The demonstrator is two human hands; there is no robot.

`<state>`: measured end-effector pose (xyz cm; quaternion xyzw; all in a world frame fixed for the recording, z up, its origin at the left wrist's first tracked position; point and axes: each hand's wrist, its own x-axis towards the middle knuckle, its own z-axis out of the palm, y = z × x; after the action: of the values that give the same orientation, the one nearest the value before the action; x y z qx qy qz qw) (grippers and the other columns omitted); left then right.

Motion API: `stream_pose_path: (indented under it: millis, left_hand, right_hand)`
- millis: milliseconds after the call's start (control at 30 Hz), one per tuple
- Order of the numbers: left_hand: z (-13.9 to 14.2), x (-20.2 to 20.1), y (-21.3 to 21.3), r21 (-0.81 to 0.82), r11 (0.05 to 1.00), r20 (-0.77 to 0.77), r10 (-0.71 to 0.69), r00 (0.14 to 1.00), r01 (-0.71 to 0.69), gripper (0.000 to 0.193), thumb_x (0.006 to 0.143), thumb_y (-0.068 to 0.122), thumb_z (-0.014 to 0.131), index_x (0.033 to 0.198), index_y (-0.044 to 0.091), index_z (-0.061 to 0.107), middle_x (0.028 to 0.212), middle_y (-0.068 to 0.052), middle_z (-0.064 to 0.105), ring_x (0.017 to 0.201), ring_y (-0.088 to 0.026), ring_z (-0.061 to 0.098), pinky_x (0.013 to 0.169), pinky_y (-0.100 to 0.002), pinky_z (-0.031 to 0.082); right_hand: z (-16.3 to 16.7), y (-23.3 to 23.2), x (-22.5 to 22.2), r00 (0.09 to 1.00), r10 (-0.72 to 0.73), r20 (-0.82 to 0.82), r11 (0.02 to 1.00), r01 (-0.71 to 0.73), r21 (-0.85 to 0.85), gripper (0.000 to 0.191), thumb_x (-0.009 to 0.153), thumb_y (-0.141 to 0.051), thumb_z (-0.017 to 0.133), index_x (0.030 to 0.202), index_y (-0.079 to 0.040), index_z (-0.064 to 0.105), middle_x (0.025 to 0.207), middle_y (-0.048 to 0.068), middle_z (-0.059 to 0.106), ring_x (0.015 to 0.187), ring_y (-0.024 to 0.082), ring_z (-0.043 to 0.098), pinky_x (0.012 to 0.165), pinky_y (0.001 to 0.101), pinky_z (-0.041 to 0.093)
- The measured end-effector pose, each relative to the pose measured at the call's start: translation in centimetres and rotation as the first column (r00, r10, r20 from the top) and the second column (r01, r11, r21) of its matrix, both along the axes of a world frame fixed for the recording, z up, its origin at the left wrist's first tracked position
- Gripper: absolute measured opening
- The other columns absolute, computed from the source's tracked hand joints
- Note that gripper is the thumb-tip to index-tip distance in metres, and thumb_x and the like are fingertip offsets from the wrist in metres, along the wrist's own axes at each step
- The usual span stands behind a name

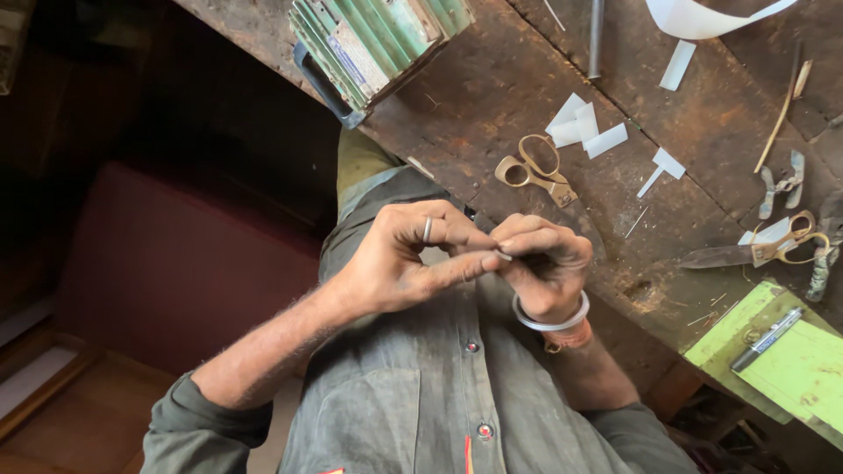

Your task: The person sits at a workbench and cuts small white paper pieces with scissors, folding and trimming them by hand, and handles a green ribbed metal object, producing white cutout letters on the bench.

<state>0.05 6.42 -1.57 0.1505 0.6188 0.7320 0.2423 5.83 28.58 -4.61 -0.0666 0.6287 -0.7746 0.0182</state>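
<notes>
My left hand (399, 259), with a ring on one finger, and my right hand (544, 263), with a silver bangle at the wrist, meet fingertip to fingertip over my lap, in front of my grey shirt. Between the fingertips of both hands I pinch a small white piece (502, 255); most of it is hidden by the fingers. The hands are just below the edge of the dark wooden workbench (492, 79).
On the bench lie brass-handled scissors (536, 171), white paper scraps (581, 125), a second pair of scissors (773, 247), small metal pliers (781, 184), a metal rod (595, 35) and a green box of stacked sheets (378, 39). A marker pen (767, 339) rests on a green board (790, 369).
</notes>
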Motion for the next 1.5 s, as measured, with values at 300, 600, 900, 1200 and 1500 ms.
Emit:
stream_pose_path:
  millis: [300, 600, 900, 1200, 1500]
  left_hand:
    - [-0.5, 0.2, 0.0, -0.232, 0.973, 0.325, 0.067, 0.944, 0.011, 0.020, 0.094, 0.019, 0.077, 0.102, 0.001, 0.077, 0.086, -0.002, 0.077, 0.078, -0.003, 0.065, 0.069, -0.023, 0.056]
    - [-0.8, 0.6, 0.1, -0.296, 0.953, 0.315, 0.033, 0.949, 0.065, 0.025, 0.096, 0.024, 0.073, 0.106, 0.001, 0.075, 0.089, -0.003, 0.077, 0.083, -0.005, 0.066, 0.074, -0.026, 0.057]
    - [-1.4, 0.0, 0.4, -0.434, 0.891, 0.323, 0.019, 0.946, 0.131, 0.022, 0.095, 0.024, 0.072, 0.103, 0.004, 0.075, 0.083, -0.006, 0.075, 0.069, -0.008, 0.058, 0.060, -0.029, 0.052]
    - [-7.7, -4.8, 3.0, -0.370, 0.827, -0.769, -0.018, 0.639, -0.422, 0.015, 0.083, 0.007, 0.075, 0.098, 0.009, 0.073, 0.094, -0.004, 0.065, 0.088, -0.024, 0.064, 0.075, -0.038, 0.051]
    - [-15.1, -8.4, 6.4, -0.630, 0.572, -0.777, -0.473, 0.416, -0.525, 0.018, 0.082, 0.013, 0.066, 0.096, 0.002, 0.071, 0.100, -0.009, 0.058, 0.095, -0.025, 0.057, 0.076, -0.038, 0.046]
  right_hand:
    - [0.1, -0.3, 1.2, 0.873, 0.018, 0.487, 0.998, 0.014, -0.062, 0.019, 0.094, 0.005, 0.070, 0.113, 0.004, 0.072, 0.094, 0.002, 0.071, 0.079, 0.004, 0.058, 0.071, 0.0196, 0.046]
    - [1.9, -1.5, 0.0, 0.904, -0.093, 0.418, 0.954, -0.039, 0.296, 0.012, 0.099, -0.007, 0.066, 0.099, 0.003, 0.071, 0.084, -0.001, 0.067, 0.078, 0.003, 0.058, 0.069, 0.0197, 0.046]
    - [1.2, -2.6, -0.3, 0.945, -0.131, 0.300, 0.896, -0.017, 0.444, 0.013, 0.101, -0.010, 0.063, 0.096, 0.001, 0.068, 0.078, -0.002, 0.062, 0.073, 0.003, 0.054, 0.065, 0.0206, 0.044]
    - [-1.0, 3.0, -2.3, 0.971, -0.075, -0.226, 0.395, 0.236, 0.888, 0.028, 0.090, -0.005, 0.079, 0.114, 0.002, 0.067, 0.113, 0.019, 0.066, 0.102, 0.036, 0.067, 0.088, 0.0400, 0.055]
    - [-5.1, 6.3, -1.2, 0.978, -0.078, -0.193, 0.388, 0.208, 0.898, 0.033, 0.094, -0.006, 0.069, 0.126, 0.001, 0.064, 0.114, 0.022, 0.063, 0.101, 0.040, 0.064, 0.089, 0.0442, 0.054]
